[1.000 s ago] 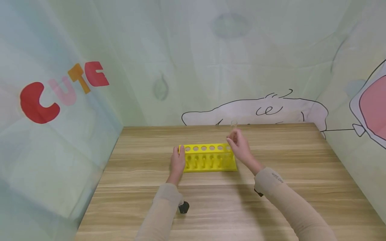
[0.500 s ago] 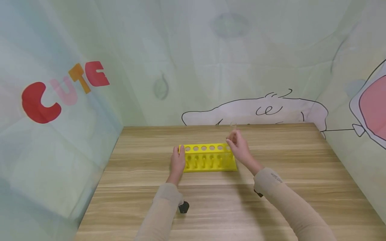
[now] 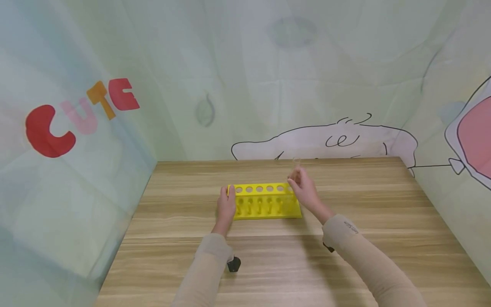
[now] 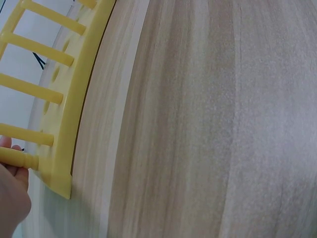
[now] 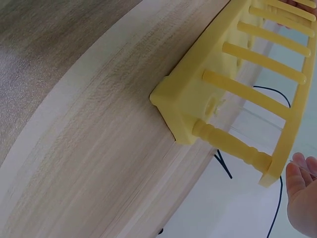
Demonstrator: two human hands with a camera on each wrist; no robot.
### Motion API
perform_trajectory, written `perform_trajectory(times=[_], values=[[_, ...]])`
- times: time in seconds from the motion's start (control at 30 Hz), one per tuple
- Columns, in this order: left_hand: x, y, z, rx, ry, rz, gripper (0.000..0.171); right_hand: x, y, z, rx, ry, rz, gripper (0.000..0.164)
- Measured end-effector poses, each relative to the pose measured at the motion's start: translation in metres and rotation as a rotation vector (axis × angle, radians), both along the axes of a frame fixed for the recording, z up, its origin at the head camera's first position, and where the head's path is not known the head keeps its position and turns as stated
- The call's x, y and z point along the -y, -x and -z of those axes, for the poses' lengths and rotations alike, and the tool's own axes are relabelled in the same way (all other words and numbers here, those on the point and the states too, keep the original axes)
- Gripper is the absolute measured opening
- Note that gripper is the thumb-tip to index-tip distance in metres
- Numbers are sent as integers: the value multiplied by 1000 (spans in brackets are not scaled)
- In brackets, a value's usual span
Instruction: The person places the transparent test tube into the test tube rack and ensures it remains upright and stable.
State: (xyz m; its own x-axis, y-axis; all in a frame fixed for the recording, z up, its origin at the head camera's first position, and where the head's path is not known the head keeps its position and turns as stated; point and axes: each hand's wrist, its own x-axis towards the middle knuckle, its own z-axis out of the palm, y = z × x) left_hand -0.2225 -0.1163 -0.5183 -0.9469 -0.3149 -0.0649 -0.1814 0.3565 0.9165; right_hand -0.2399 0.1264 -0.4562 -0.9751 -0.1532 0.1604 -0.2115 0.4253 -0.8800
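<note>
A yellow test tube rack (image 3: 264, 209) stands on the table, with one row of round holes along its top bar. My left hand (image 3: 226, 207) grips its left end; in the left wrist view, fingers (image 4: 19, 171) wrap round the end post. At the rack's right end my right hand (image 3: 304, 185) pinches a clear test tube (image 3: 296, 162) between thumb and fingers. The tube's rim sticks up above the fingertips, over the rightmost hole. Its lower part is faint against the yellow. In the right wrist view, the right hand (image 5: 303, 198) is right beside the top bar.
The wood-grain table (image 3: 268, 264) reaches back to a pale printed cloth (image 3: 184, 85) that also hangs on both sides. Black wrist-camera parts (image 3: 233, 264) stick out below the left sleeve.
The test tube's rim sits slightly lower than a second ago, and my right hand has dropped a touch with it. My left hand and the rack have stayed put.
</note>
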Motion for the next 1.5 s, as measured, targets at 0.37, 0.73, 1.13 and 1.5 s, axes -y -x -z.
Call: perform_trajectory(times=[0.37, 0.73, 1.13, 1.5], values=[[0, 0, 0, -10, 4, -10, 41, 0, 0, 4, 4, 16, -9, 14], [0, 1, 1, -38, -17, -4, 39, -1, 0, 9, -40, -3, -11, 15], [0, 1, 3, -19, -13, -2, 42, 0, 0, 9, -16, -23, -13, 15], [1, 1, 2, 8, -12, 7, 45, 1, -1, 9, -28, -37, 5, 14]])
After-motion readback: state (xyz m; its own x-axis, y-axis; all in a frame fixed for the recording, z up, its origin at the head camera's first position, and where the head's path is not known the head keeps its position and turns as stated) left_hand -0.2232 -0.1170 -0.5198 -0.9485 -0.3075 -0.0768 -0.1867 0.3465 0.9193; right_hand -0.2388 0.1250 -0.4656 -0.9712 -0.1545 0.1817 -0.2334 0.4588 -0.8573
